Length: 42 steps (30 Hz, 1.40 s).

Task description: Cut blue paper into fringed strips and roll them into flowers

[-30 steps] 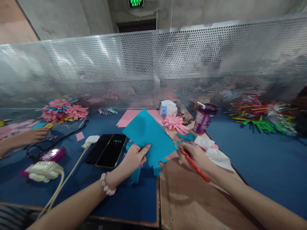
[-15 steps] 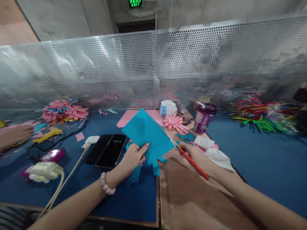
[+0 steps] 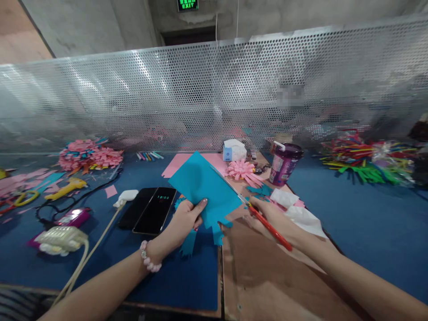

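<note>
Between thumb and fingers, my left hand [image 3: 190, 218] grips a sheet of blue paper [image 3: 205, 180] held up above the table. Its lower edge is jagged from cuts. Red-handled scissors [image 3: 269, 227] are in my right hand [image 3: 267, 216], their blades along the sheet's right edge. Below the sheet, cut blue paper pieces [image 3: 189, 243] show in part, close to my left hand. Behind the scissors lie a pink paper flower [image 3: 244, 171] and blue scraps [image 3: 261, 191].
Two phones [image 3: 155, 209], a white charger [image 3: 127, 196] with cable and a yellow glue gun [image 3: 68, 188] lie left. A purple cup [image 3: 285, 165], tissues [image 3: 302, 218] and coloured strips [image 3: 368, 156] are right. Pink sheets [image 3: 174, 162] lie behind the blue paper. A perforated metal screen [image 3: 187, 98] closes the back.
Another person's hand at the far left has left the view, uncovering yellow-handled scissors and paper strips. My hands, the blue paper and the red-handled scissors have barely moved.
</note>
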### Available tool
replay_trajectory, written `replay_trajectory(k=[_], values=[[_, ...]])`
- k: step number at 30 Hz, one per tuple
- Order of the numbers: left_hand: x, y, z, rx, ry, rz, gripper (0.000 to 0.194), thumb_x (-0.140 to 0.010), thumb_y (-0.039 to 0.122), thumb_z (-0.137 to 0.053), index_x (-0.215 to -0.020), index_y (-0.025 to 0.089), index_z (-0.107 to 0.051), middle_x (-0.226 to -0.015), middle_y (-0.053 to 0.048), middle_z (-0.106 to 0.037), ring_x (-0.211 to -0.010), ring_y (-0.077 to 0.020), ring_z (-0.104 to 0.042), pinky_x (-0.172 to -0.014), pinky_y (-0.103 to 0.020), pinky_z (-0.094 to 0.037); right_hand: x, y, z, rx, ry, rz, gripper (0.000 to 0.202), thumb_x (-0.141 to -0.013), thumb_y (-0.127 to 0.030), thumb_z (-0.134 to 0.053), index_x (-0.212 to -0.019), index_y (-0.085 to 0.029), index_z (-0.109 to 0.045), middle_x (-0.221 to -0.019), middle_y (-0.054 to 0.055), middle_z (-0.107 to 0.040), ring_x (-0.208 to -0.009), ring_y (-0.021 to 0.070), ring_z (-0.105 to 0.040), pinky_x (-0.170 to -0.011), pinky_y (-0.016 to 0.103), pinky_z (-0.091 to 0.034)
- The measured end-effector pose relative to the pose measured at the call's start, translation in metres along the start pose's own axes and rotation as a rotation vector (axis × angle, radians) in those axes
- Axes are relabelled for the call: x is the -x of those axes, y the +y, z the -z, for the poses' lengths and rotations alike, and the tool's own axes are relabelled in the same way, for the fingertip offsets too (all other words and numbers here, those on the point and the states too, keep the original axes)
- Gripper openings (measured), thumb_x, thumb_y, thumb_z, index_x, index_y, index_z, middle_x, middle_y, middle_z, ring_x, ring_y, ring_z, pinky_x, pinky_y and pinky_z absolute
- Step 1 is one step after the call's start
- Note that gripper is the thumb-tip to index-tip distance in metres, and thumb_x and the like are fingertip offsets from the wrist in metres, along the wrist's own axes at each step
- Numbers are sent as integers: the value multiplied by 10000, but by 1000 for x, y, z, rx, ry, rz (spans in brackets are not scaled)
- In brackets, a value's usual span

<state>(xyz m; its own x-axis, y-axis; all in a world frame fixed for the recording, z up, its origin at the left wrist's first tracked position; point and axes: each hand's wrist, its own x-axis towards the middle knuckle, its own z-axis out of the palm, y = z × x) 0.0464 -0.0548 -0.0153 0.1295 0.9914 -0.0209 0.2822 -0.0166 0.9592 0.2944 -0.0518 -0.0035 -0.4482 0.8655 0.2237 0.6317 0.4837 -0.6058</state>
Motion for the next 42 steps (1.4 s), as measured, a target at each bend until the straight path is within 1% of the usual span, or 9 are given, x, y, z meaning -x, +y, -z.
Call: replay_trajectory(k=[6,13,19,26,29,32,35,38,42], values=[[2,1,-3,-66,-15,4,676,-848,579,-459,-305,197,-333,-283,22,-303,-311,-62,-304,-448,-258,-285,-1,2,-1,-15,-9,-11,142,-792,-329,-497,-819,-190,-481,-731,7,-563,-650,162,-528,-596,266,-386],[5,5,-4,-120,-72,-20,678,-879,527,-431,-290,203,-343,-280,18,-310,-308,-69,-329,-486,-259,-332,-1,7,-5,-68,-4,-14,122,-801,-313,-505,-795,-197,-467,-726,-2,-566,-659,155,-541,-598,259,-389],[6,4,-5,-132,-89,-10,674,-874,536,-436,-297,203,-340,-284,14,-324,-314,-75,-356,-483,-256,-337,-2,3,-3,-106,12,-9,96,-762,-288,-492,-754,-202,-448,-737,6,-582,-639,153,-527,-586,260,-384],[8,4,-5,-113,-114,-19,682,-861,556,-457,-294,196,-340,-282,9,-326,-315,-73,-362,-487,-252,-347,-4,7,-2,-112,29,16,116,-783,-285,-467,-708,-203,-434,-738,9,-578,-678,164,-520,-625,265,-384],[9,3,-3,2,-149,-37,591,-819,527,-558,-370,172,-410,-333,9,-391,-348,-75,-397,-467,-236,-347,-4,9,-1,-103,2,37,104,-781,-276,-473,-719,-192,-470,-732,5,-576,-682,159,-509,-618,255,-370],[10,1,-2,213,-114,14,360,-715,467,-704,-626,152,-554,-480,12,-521,-397,-95,-470,-407,-215,-349,-5,11,-1,-85,-30,41,55,-761,-227,-462,-722,-189,-474,-691,-13,-542,-645,141,-474,-592,242,-344],[9,2,-2,412,-56,86,385,-710,485,-704,-879,167,-570,-589,13,-572,-424,-118,-515,-365,-215,-369,-4,11,-2,-46,-40,8,64,-749,-236,-457,-704,-190,-449,-664,-15,-514,-623,137,-448,-568,242,-315],[8,2,-5,465,-38,98,391,-744,511,-671,-886,169,-545,-586,19,-564,-393,-107,-497,-338,-211,-365,-3,10,-2,-12,-34,-15,117,-761,-277,-445,-682,-196,-417,-634,-20,-483,-599,131,-424,-558,246,-295],[6,-1,-8,400,-3,33,364,-751,499,-678,-818,179,-517,-516,52,-521,-342,-84,-441,-328,-204,-364,-3,9,-3,13,-30,-42,137,-765,-295,-434,-675,-200,-395,-621,-22,-461,-591,130,-414,-549,249,-284]])
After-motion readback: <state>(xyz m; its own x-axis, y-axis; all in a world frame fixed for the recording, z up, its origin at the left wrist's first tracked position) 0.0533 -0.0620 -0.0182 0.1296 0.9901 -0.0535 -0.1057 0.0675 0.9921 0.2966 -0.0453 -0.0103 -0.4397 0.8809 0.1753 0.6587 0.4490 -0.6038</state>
